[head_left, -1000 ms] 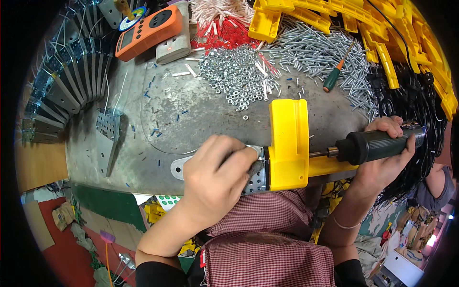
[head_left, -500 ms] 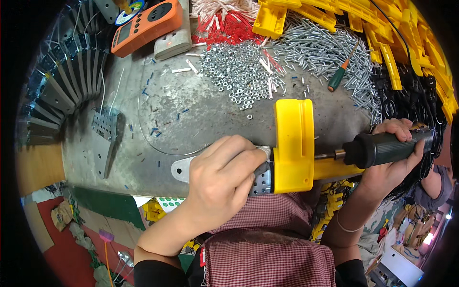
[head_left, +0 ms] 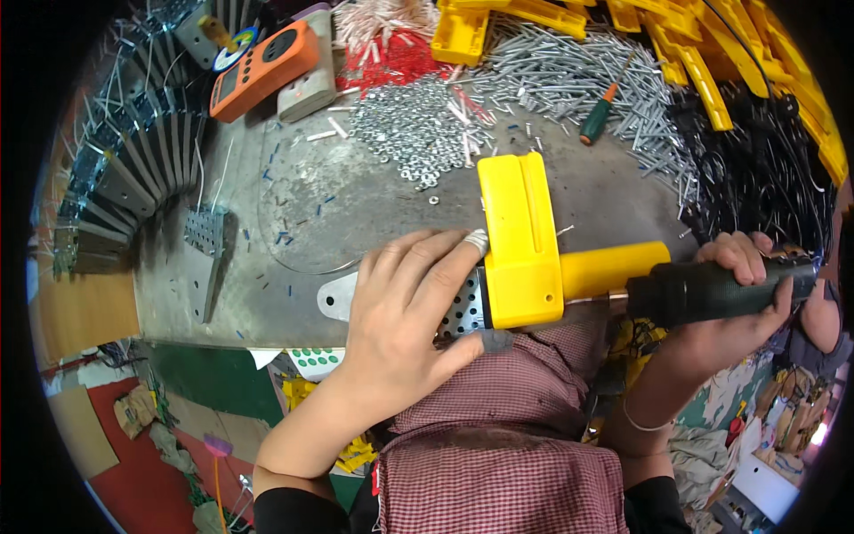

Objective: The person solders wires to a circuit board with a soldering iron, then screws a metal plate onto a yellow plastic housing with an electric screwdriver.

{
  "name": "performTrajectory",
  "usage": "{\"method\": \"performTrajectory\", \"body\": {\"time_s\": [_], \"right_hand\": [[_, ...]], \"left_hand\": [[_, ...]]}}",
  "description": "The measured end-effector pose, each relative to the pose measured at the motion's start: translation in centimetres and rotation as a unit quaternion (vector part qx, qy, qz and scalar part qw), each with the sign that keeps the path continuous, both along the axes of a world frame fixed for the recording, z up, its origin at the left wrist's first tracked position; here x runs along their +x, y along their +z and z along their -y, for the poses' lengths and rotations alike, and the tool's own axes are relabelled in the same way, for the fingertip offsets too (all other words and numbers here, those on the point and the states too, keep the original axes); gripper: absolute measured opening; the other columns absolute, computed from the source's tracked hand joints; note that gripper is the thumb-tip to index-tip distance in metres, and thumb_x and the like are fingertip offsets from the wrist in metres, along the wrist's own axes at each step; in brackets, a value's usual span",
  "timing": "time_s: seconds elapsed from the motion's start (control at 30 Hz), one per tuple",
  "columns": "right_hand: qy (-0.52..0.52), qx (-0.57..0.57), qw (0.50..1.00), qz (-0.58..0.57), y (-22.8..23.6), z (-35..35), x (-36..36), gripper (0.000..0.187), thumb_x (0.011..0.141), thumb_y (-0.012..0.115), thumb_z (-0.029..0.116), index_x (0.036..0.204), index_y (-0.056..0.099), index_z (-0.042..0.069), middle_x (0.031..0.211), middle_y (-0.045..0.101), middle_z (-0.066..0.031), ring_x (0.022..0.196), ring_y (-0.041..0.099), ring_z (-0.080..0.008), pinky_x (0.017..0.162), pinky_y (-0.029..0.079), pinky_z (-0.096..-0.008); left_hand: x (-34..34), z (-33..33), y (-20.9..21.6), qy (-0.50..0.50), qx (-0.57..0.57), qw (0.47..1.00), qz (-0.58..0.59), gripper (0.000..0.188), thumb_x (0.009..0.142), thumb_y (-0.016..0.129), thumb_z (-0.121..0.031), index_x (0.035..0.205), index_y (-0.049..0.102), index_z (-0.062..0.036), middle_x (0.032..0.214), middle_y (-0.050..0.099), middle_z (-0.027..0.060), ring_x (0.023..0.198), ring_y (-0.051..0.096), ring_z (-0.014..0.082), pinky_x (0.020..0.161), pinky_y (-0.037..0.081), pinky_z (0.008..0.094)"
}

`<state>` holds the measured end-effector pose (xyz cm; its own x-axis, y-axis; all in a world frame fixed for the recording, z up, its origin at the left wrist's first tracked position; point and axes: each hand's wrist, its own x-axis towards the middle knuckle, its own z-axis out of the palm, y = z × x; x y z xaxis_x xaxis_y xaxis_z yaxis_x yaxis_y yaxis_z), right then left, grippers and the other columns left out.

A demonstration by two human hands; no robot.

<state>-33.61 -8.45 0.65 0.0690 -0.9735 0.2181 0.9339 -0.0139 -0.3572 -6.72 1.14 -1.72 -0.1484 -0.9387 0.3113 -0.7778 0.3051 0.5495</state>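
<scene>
My left hand [head_left: 405,307] is closed around a grey metal body with a perforated plate [head_left: 463,311], its thumb along the lower edge. A flat metal tip with a hole [head_left: 336,296] sticks out to the left of that hand. Fixed to the metal's right end is a yellow plastic housing [head_left: 520,240], with a yellow handle [head_left: 614,267] running off to the right. My right hand [head_left: 737,258] grips a dark electric screwdriver [head_left: 685,292] held level. Its bit points left at the housing's lower right side, beside a small hole; whether a screw is there I cannot tell.
Nuts [head_left: 409,133] and long screws [head_left: 569,76] lie heaped at the back, with a green-handled screwdriver [head_left: 598,120]. An orange multimeter [head_left: 267,71] stands back left, near rows of metal plates [head_left: 133,169]. Black cables [head_left: 747,169] and yellow housings [head_left: 703,84] fill the right.
The yellow housing has tilted and moved up relative to the driver, whose bit now meets its lower part. More of the yellow handle shows. My left thumb has spread down along the metal.
</scene>
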Motion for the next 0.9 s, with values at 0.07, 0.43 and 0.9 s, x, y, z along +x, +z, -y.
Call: {"method": "performTrajectory", "body": {"time_s": [0.07,0.43,0.9], "right_hand": [[-0.007,0.006,1.0,0.01,-0.6,0.1,-0.5,0.029,0.09,0.054,0.024,0.105,0.045,0.001,0.078,0.043,-0.0025,0.076,0.047,-0.0144,0.082,0.044,-0.0342],[-0.031,0.028,0.999,0.031,-1.3,0.2,-1.4,0.03,0.09,0.054,0.026,0.104,0.045,0.001,0.078,0.045,-0.0037,0.074,0.047,-0.0143,0.079,0.045,-0.0322],[-0.045,0.058,0.997,0.037,-0.9,-0.1,-0.2,0.036,0.09,0.055,0.037,0.102,0.047,0.005,0.075,0.044,0.002,0.07,0.045,-0.0101,0.076,0.043,-0.0282]], "left_hand": [[-0.6,0.2,-0.2,0.004,-0.003,1.0,0.002,0.069,0.066,0.078,-0.032,0.122,0.055,0.0006,0.117,0.058,0.0198,0.107,0.055,0.0389,0.093,0.042,0.0471],[-1.3,0.4,-0.4,0.007,0.002,1.0,-0.022,0.072,0.059,0.075,-0.022,0.125,0.053,-0.0019,0.12,0.057,0.0174,0.109,0.053,0.0374,0.092,0.04,0.048],[-1.5,0.7,-0.4,0.023,-0.014,1.0,0.006,0.062,0.064,0.078,-0.025,0.116,0.057,0.0026,0.11,0.061,0.0217,0.101,0.059,0.0386,0.089,0.046,0.0445]]}}
